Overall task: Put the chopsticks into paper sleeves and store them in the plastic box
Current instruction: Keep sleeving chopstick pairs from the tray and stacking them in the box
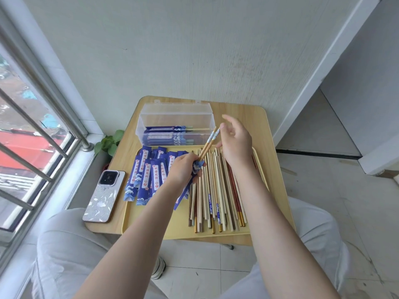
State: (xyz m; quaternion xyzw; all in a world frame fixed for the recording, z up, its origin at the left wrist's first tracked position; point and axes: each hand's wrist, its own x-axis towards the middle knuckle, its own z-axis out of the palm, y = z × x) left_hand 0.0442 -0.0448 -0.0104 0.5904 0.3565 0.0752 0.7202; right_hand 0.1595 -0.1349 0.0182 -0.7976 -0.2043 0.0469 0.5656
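Chopsticks (209, 141), a pair with blue-and-white ends, stick up from a blue paper sleeve (197, 167) pinched in the left hand (183, 169) above the yellow tray (172, 225). The right hand (235, 143) hovers just beside their tips, fingers spread and holding nothing. Loose chopsticks (218, 190) fill the tray's right half, empty sleeves (151, 175) the left. The clear plastic box (176, 124), open, sits at the worktop's (252, 119) far edge against the wall, holding sleeved pairs. A phone (104, 196) lies near the left edge
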